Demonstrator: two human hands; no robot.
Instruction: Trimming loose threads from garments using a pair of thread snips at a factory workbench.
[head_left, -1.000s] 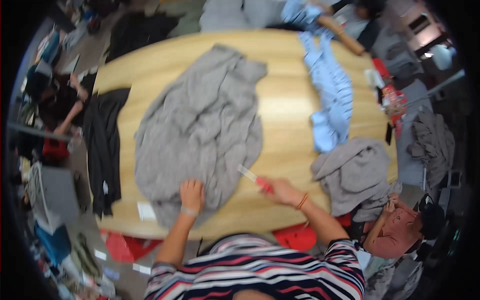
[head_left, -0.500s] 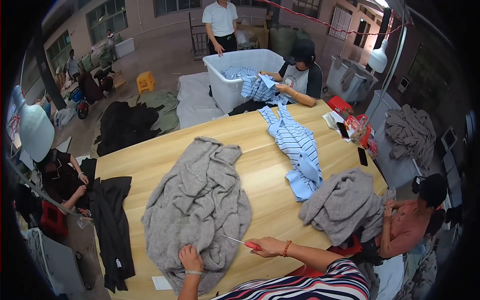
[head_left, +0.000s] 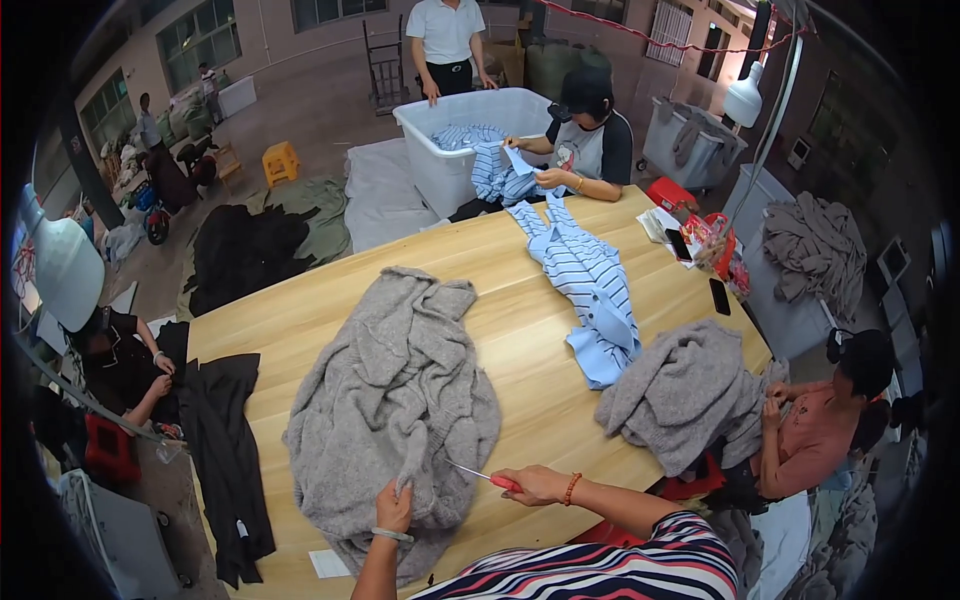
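Note:
A rumpled grey knit sweater (head_left: 390, 370) is spread over the wooden table in front of me. My left hand (head_left: 394, 508) pinches a raised fold of it near its lower part. Closed around the red handle of a thin metal-shafted tool (head_left: 507, 484), my right hand (head_left: 540, 486) is just right of the sweater. The shaft points left, and its tip reaches the knit beside the pinched fold; whether it pierces the knit I cannot tell. Too little of the tip shows to tell the tool's exact kind.
The wooden table (head_left: 520, 400) also bears dark trousers (head_left: 225, 450), a blue striped shirt (head_left: 585, 290), another grey knit pile (head_left: 680, 395), a phone (head_left: 720, 296) and a white paper (head_left: 328, 564). Co-workers sit around it. A white bin (head_left: 415, 150) stands beyond the far edge, with a person behind it.
My left hand has gone from lying on the sweater to gripping and lifting a fold. The right hand and tool stay nearly in place. The view has shifted slightly.

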